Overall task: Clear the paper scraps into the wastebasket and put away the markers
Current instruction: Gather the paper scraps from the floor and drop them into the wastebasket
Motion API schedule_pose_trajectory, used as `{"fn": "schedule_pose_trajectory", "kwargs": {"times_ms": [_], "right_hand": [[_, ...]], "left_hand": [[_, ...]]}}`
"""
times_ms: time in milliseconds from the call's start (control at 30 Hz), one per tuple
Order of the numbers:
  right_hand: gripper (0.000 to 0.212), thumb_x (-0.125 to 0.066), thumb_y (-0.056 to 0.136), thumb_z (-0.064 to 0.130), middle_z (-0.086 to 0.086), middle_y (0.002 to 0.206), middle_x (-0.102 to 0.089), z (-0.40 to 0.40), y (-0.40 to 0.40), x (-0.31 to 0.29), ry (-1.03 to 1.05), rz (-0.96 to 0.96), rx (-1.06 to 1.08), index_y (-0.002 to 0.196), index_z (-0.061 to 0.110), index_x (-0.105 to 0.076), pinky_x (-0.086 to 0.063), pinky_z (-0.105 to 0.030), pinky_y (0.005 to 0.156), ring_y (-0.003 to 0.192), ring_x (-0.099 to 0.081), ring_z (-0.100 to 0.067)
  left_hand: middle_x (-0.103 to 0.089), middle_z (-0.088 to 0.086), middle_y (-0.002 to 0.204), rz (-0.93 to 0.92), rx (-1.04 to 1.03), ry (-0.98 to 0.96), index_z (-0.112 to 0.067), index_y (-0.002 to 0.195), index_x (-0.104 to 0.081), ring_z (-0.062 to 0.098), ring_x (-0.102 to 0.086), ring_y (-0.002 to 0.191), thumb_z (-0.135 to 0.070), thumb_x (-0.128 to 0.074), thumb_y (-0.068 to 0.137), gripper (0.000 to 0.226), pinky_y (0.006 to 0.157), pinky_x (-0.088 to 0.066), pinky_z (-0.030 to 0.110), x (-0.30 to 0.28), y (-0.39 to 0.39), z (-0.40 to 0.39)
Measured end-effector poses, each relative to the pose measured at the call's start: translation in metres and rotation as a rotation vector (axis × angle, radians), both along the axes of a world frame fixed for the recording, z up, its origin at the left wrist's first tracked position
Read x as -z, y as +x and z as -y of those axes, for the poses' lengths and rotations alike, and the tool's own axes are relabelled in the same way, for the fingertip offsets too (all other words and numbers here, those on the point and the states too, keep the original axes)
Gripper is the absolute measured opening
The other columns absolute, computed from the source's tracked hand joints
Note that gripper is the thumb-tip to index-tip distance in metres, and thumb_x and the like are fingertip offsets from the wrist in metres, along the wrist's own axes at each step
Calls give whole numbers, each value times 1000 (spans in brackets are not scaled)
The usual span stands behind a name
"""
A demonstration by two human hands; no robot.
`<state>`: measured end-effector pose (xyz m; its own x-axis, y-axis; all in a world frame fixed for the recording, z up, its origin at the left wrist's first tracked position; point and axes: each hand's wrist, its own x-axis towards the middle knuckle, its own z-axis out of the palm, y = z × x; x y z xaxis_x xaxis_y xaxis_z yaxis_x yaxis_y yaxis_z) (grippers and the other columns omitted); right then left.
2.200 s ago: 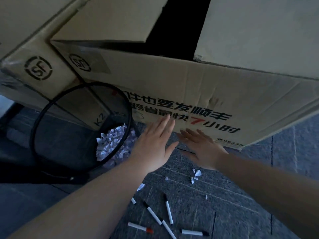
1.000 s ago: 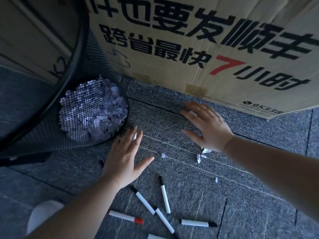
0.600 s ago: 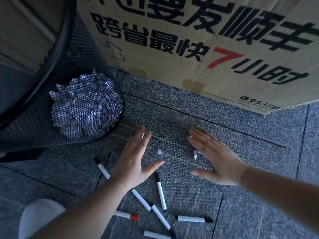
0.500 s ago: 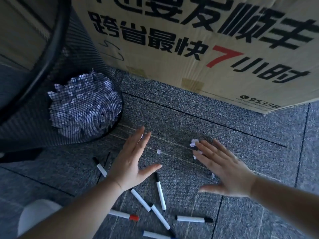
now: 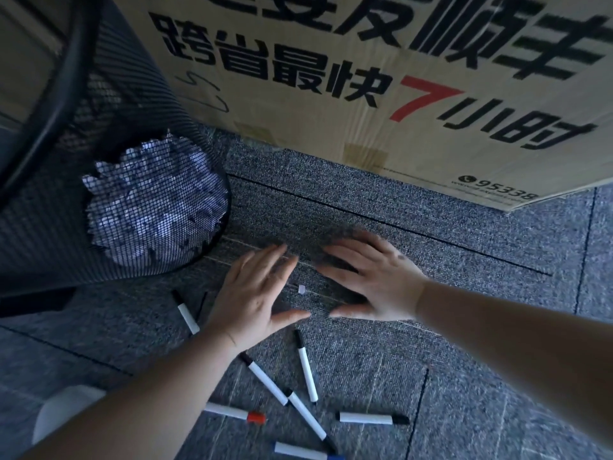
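Scrap (image 5: pixel 301 289) between left grip (image 5: pixel 253 295), right grip (image 5: pixel 371 283).

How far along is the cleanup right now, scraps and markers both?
Mostly done on scraps: the wastebasket already holds a pile of paper. In hand: the left hand and right hand lie flat and open on the carpet either side of one small scrap. Left: that scrap and all seven markers, which lie loose on the floor.

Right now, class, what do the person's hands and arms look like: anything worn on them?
Both forearms are bare, with no sleeves in view. The left hand and right hand wear no gloves, and no rings or watch are visible, though the right hand is motion-blurred.
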<state>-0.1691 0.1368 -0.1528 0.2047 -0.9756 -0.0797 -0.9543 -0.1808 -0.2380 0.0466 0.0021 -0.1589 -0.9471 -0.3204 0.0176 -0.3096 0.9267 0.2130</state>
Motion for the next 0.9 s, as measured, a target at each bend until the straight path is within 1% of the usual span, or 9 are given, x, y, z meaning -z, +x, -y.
{"fn": "schedule_pose_trajectory", "kwargs": {"times_ms": [67, 167, 300, 433, 567, 700, 767, 833, 900], "right_hand": [[48, -36, 88, 64, -1, 117, -61, -3, 0, 4, -112, 13, 12, 116, 31, -55, -39, -44, 97, 110, -53, -25], [32, -42, 91, 54, -3, 103, -64, 0, 0, 7, -193, 81, 56, 104, 27, -54, -51, -41, 82, 94, -59, -25], [20, -50, 93, 43, -1, 86, -64, 8, -2, 11, -262, 133, 44, 94, 23, -54, -54, -31, 71, 74, -62, -19], [26, -51, 94, 39, 3, 72, -62, 21, -7, 11, -297, 123, -11, 80, 21, -62, -53, -25, 59, 61, -59, -16], [26, -52, 94, 40, 4, 70, -63, 19, -7, 12, -349, 108, 13, 78, 22, -63, -54, -26, 58, 59, -60, -16], [25, -53, 93, 41, 1, 76, -62, 13, -7, 14, -387, 65, 130, 81, 21, -61, -53, -32, 63, 68, -59, -20], [26, -54, 92, 41, 1, 75, -62, 14, -6, 14, -390, 51, 130, 79, 20, -61, -53, -32, 60, 66, -59, -20], [28, -54, 92, 41, 2, 69, -61, 16, -8, 12, -391, 33, 100, 76, 20, -61, -52, -28, 55, 58, -58, -18], [30, -53, 94, 40, 3, 64, -59, 19, -9, 11, -374, 40, 81, 73, 19, -61, -51, -26, 51, 51, -56, -17]], "left_hand": [[-60, 13, 119, -40, -71, -37, -14, 121, -51, 28, -52, 106, -67, -42, 83, 66, 90, -38, 42, 1, -11, -8], [-63, 10, 103, -92, -107, -60, -17, 108, -53, 25, -49, 94, -60, -41, 87, 49, 78, -42, 38, 3, -16, -13], [-60, 7, 90, -123, -55, -40, -18, 97, -52, 25, -51, 82, -45, -48, 88, 29, 69, -45, 37, 4, -17, -9], [-58, 7, 84, -146, -15, -14, -16, 95, -50, 25, -51, 75, -30, -46, 91, 15, 66, -46, 37, 6, -21, -1], [-60, 8, 91, -209, -34, -52, -15, 94, -51, 22, -46, 86, -31, -52, 88, 16, 74, -44, 39, 7, -17, 2], [-64, 9, 102, -148, -117, -253, -19, 104, -60, 26, -48, 92, -52, -58, 82, 40, 79, -35, 38, 3, -14, 11], [-64, 10, 101, -88, -156, -268, -21, 106, -62, 27, -51, 87, -55, -53, 83, 42, 74, -38, 36, 1, -12, 12], [-63, 10, 93, -80, -154, -218, -19, 103, -62, 27, -55, 77, -49, -50, 88, 35, 63, -42, 32, -2, -14, 13], [-60, 7, 82, -88, -98, -199, -17, 99, -59, 23, -54, 63, -40, -51, 91, 26, 51, -39, 26, -5, -18, 15]]}}
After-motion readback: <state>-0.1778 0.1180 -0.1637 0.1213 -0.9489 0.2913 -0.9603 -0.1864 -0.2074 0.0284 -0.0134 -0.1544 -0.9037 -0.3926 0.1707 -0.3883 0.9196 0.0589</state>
